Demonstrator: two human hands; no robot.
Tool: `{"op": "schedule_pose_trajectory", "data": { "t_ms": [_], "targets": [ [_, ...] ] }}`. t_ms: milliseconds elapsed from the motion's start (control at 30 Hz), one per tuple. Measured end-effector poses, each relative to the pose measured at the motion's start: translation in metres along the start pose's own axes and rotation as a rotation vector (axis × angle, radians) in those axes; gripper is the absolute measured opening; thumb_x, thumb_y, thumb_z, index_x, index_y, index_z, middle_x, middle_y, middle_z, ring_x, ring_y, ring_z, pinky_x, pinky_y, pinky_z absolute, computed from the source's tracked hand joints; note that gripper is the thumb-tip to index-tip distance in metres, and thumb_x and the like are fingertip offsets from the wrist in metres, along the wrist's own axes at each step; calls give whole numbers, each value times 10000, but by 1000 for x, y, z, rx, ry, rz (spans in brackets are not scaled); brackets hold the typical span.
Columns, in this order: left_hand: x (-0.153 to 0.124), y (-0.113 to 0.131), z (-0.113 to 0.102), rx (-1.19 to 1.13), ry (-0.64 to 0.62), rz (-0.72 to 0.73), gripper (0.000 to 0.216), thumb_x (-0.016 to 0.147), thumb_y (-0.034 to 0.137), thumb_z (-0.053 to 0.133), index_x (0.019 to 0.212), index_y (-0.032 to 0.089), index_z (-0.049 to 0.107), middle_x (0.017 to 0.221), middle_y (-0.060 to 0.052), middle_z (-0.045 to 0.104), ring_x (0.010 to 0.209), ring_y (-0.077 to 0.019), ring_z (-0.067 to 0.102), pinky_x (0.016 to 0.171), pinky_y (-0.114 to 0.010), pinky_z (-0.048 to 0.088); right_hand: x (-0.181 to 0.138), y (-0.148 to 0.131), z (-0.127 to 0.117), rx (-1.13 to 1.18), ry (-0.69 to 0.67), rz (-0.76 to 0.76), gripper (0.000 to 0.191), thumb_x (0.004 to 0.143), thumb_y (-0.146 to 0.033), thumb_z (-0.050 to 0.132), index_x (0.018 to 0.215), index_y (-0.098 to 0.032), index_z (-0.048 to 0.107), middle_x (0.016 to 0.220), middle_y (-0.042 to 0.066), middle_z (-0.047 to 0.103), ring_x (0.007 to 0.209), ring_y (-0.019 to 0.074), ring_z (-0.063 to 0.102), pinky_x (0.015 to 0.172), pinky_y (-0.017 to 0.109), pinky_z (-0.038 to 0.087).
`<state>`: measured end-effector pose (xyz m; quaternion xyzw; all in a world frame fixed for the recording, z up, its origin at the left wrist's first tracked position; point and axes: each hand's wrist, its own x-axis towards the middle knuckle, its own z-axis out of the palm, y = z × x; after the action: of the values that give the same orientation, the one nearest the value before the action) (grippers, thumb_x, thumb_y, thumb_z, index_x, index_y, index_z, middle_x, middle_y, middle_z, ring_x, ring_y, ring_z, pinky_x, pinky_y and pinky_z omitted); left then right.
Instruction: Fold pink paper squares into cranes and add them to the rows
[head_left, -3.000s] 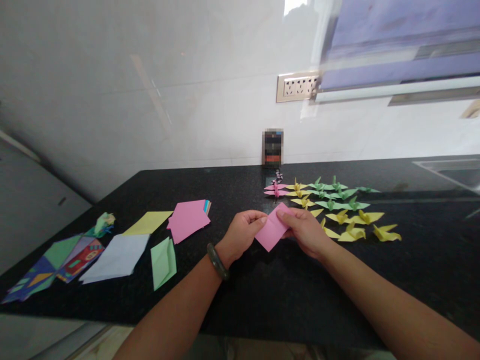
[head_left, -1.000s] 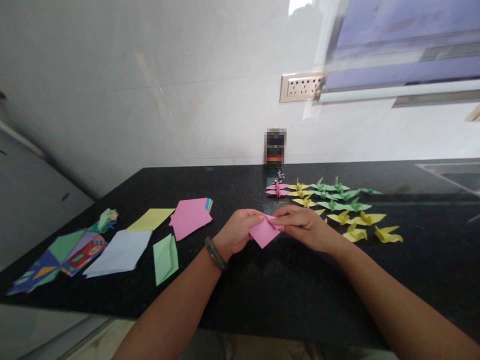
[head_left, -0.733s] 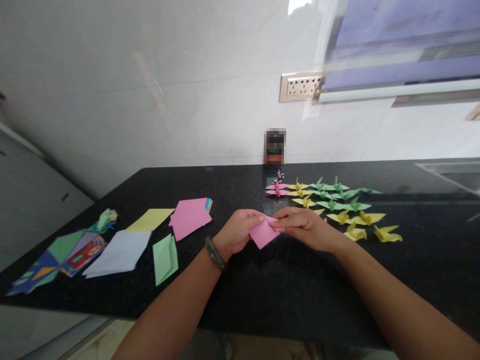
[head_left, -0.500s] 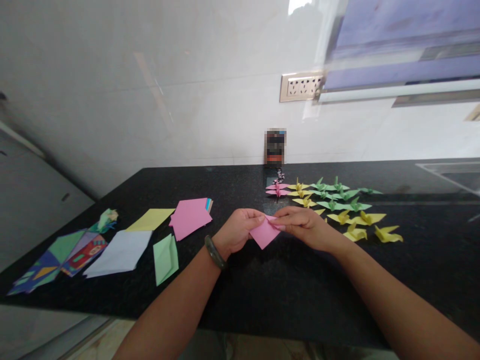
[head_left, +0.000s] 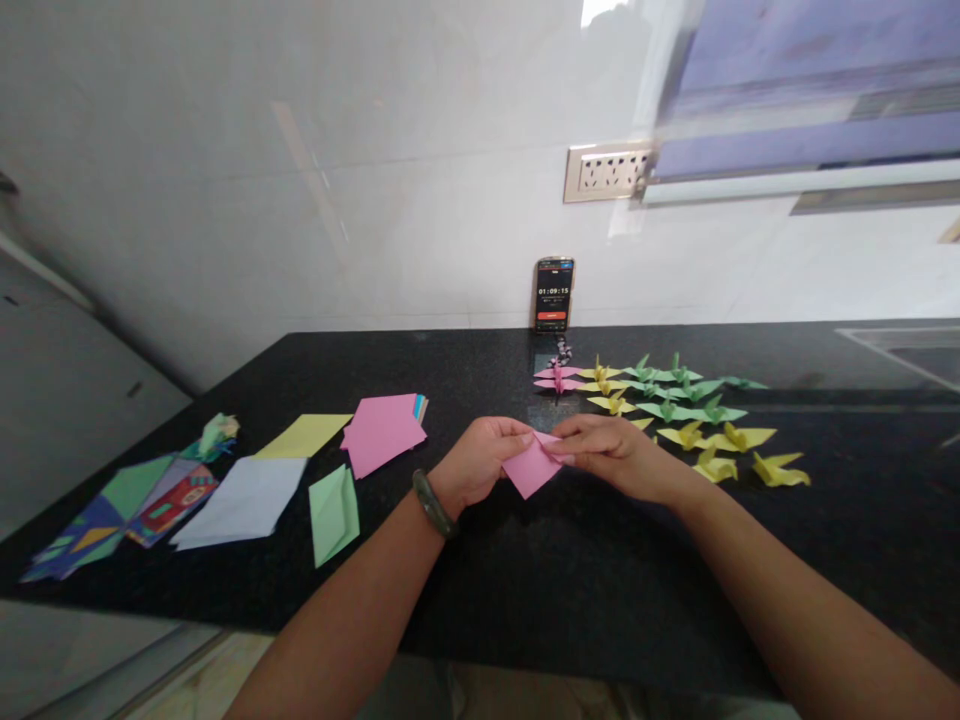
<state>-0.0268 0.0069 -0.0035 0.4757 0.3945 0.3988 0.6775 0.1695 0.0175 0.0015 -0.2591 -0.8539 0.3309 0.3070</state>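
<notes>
Between my two hands is a folded pink origami paper, one corner pointing down toward me. My left hand pinches its left side, thumb on top; a dark bangle circles that wrist. At the upper right edge, my right hand presses the paper with thumb and fingers together. Just beyond and to the right stand folded paper cranes: pink cranes, yellow cranes and green cranes. The far side of the pink paper is hidden by my fingers.
Left of my hands lie a pink paper stack, a folded green paper, white sheets, a yellow sheet and a colourful packet. A phone showing a timer leans on the wall behind the black counter.
The view has shifted slightly. Both hands keep their hold on the pink paper, and the right fingers have moved a little along its upper edge.
</notes>
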Motion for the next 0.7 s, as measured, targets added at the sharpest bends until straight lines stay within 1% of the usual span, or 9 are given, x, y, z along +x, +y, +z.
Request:
{"op": "schedule_pose_trajectory", "data": {
  "t_ms": [100,233,400,600,700],
  "targets": [
    [0,-1,0,13,15,8,222,620,263,681,720,69,641,643,-57,621,531,-97,505,536,-230,337,0,-1,-1,2,-41,0,250,846,-266,515,1052,-273,657,971,39,624,864,132,582,765,259,459],
    [0,-2,0,26,35,19,194,619,248,673,706,78,639,636,-51,619,532,-99,504,540,-231,337,0,-1,-1,-5,-60,10,250,847,-279,512,1050,-275,658,975,40,622,865,135,580,762,262,457],
    [1,-2,1,11,52,14,172,605,228,672,685,80,634,611,-41,603,517,-92,489,526,-227,320,0,2,0,-61,-74,5,234,848,-279,507,1006,-272,679,941,39,621,818,132,579,724,258,449],
    [3,-3,0,-34,30,1,145,606,210,660,675,83,639,572,-25,579,494,-83,469,505,-225,306,0,1,0,-88,-72,-9,231,844,-286,512,1000,-273,683,932,42,625,797,135,573,698,254,445],
    [2,-3,2,-23,30,16,168,623,248,665,644,85,629,557,-19,567,483,-77,459,493,-221,305,-1,0,0,-107,-86,-18,245,856,-267,491,1018,-271,674,936,44,621,807,135,574,698,253,444]
  ]
}}
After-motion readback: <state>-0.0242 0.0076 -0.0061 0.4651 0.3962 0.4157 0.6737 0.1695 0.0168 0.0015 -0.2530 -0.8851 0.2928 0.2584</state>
